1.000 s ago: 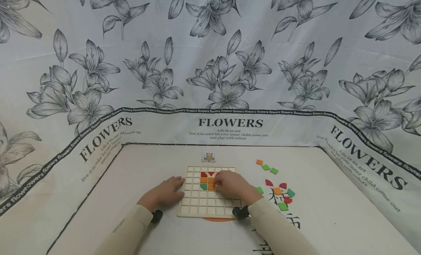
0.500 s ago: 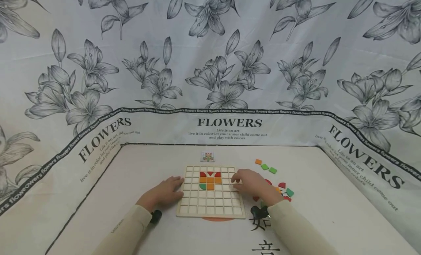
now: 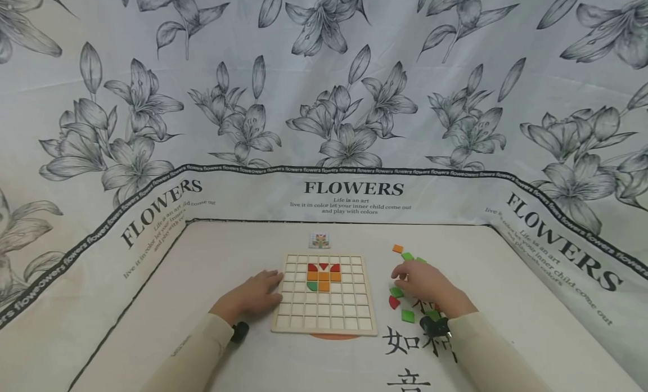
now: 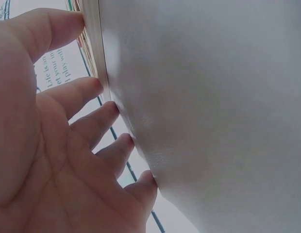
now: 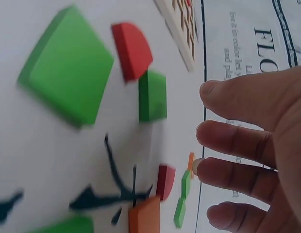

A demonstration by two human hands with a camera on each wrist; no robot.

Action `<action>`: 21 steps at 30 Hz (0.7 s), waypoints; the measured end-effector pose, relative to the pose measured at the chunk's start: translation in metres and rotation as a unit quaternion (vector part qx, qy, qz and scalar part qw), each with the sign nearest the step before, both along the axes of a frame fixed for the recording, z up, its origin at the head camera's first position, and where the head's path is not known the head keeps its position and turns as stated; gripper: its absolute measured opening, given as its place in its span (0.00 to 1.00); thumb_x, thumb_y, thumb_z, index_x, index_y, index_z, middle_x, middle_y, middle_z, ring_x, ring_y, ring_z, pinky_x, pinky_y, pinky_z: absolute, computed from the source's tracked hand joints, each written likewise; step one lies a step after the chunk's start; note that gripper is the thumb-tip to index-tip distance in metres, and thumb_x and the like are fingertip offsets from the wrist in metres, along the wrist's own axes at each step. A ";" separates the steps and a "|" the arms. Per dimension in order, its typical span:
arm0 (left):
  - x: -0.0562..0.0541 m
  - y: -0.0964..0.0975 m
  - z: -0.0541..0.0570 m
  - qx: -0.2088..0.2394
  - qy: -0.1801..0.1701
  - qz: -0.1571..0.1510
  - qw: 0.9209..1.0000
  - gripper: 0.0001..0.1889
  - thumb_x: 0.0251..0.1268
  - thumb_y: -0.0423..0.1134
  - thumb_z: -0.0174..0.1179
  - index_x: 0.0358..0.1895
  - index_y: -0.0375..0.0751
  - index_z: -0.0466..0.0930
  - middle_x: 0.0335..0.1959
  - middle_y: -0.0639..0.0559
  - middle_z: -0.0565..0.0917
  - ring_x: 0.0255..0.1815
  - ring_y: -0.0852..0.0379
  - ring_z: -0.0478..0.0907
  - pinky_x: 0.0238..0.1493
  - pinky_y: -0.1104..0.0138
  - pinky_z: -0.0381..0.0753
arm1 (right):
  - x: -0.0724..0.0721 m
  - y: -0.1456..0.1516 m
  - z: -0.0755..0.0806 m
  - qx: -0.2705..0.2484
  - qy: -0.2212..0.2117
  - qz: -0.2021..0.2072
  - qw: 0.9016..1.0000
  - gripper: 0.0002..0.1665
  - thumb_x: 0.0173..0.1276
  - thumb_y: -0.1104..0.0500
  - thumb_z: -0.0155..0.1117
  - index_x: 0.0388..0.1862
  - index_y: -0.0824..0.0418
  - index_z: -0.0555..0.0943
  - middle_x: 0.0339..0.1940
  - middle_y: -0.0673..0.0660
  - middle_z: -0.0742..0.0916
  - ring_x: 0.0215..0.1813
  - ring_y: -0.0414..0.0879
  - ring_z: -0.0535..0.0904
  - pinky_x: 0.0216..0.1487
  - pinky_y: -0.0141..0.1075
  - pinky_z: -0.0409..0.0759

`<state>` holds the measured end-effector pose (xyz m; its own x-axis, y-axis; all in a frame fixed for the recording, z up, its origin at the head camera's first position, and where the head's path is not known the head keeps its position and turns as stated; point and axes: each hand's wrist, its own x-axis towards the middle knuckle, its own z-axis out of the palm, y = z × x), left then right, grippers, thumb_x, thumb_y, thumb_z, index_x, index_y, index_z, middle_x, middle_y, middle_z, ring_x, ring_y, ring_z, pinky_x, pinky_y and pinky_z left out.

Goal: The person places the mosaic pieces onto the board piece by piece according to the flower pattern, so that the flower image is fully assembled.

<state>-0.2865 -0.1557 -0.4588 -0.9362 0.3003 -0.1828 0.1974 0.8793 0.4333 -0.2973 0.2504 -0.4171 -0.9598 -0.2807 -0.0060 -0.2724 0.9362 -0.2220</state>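
A wooden grid board [image 3: 324, 321] lies on the table with a small pattern of tiles in its upper middle: red pieces [image 3: 312, 267] on top, orange squares [image 3: 324, 277] below, and a green quarter-round [image 3: 312, 287] at lower left. My left hand [image 3: 251, 293] rests at the board's left side; in the left wrist view its thumb and fingertips meet the board's edge. To the right, my right hand [image 3: 425, 279] hovers among loose tiles, fingers apart and holding nothing. Under it the right wrist view shows green squares [image 5: 68, 68], a red quarter-round [image 5: 132, 51] and an orange tile [image 5: 145, 218].
Behind the board lies a small pattern card [image 3: 319, 240]. An orange square [image 3: 397, 248] lies at the back right of the table, beside green ones. Flower-printed cloth [image 3: 349, 116] walls the back and sides, and the tabletop carries large black characters [image 3: 402, 340].
My right hand has left the tile pattern and moved right over the loose tiles. A red quarter-round it covered now shows at the pattern's upper right. The left hand stays put.
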 end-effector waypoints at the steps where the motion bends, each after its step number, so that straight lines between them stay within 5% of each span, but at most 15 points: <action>1: 0.000 0.000 0.000 0.000 0.000 0.000 1.000 0.33 0.68 0.52 0.50 0.75 0.49 0.59 0.77 0.48 0.59 0.79 0.43 0.51 0.77 0.46 0.55 | 0.000 0.004 0.000 -0.001 0.000 -0.002 1.000 0.10 0.65 0.56 0.64 0.45 0.54 0.85 0.37 0.48 0.84 0.36 0.42 0.75 0.39 0.38 0.80; 11: -0.001 -0.001 0.000 0.000 0.006 -0.009 1.000 0.33 0.68 0.51 0.50 0.75 0.47 0.60 0.76 0.47 0.60 0.78 0.43 0.52 0.77 0.46 0.55 | 0.008 0.037 0.001 -0.045 -0.045 -0.054 0.997 0.10 0.67 0.58 0.62 0.45 0.55 0.85 0.42 0.53 0.84 0.37 0.45 0.74 0.34 0.35 0.77; 21: -0.001 0.000 -0.001 0.002 0.001 -0.003 1.000 0.32 0.68 0.51 0.51 0.75 0.48 0.60 0.76 0.48 0.60 0.79 0.43 0.51 0.77 0.46 0.55 | 0.014 0.060 0.004 -0.028 -0.030 -0.055 0.998 0.11 0.65 0.60 0.65 0.45 0.60 0.84 0.37 0.53 0.83 0.38 0.46 0.74 0.37 0.38 0.79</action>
<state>-0.2872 -0.1554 -0.4596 -0.9349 0.3064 -0.1791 0.2034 0.8761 0.4371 -0.2836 0.3108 -0.4135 -0.9832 -0.1752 -0.0507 -0.1536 0.9454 -0.2875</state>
